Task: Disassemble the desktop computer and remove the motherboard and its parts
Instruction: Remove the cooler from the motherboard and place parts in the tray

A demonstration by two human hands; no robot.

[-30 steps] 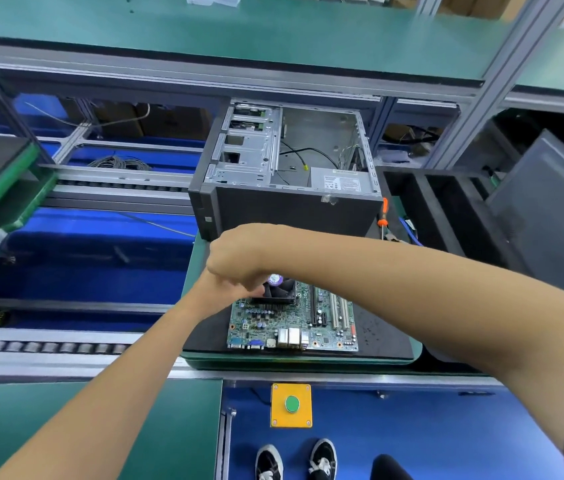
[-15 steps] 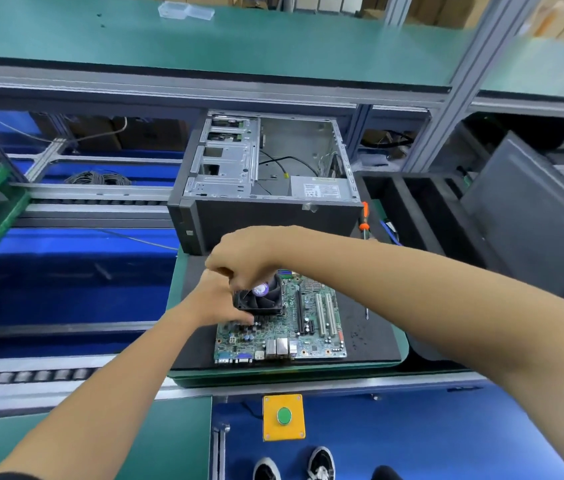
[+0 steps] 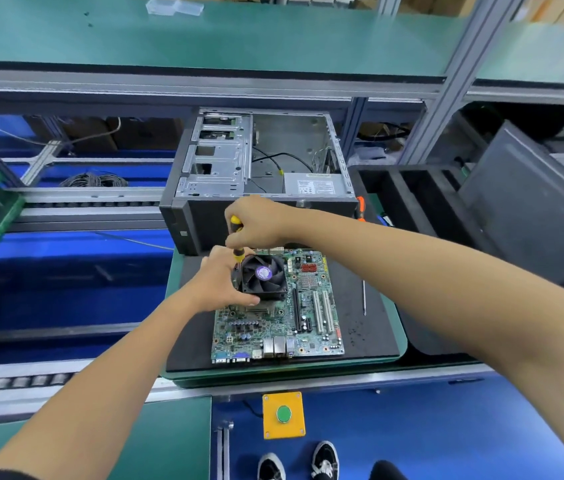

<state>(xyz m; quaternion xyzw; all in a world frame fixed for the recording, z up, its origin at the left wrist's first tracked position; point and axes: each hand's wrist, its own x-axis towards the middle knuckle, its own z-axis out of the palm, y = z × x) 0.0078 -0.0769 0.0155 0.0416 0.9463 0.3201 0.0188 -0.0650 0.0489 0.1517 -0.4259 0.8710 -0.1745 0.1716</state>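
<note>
Green motherboard (image 3: 277,320) lies flat on black mat (image 3: 370,327), just in front of the open computer case (image 3: 260,174). Left hand (image 3: 220,284) grips the black cooler fan (image 3: 263,275) at the board's far-left corner. Right hand (image 3: 256,221) grips a yellow-black screwdriver (image 3: 236,237), held upright, tip at the fan's edge. A second screwdriver (image 3: 364,297) lies on the mat, right of the board.

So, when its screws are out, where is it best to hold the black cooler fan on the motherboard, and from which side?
Probably by the two opposite side walls of the cooler fan, coming down from above. Its square frame stands proud of the motherboard, so the walls are free to pinch, while the top shows open blades. The left hand already holds its left wall; the right hand grips the screwdriver at its far left corner.
</note>
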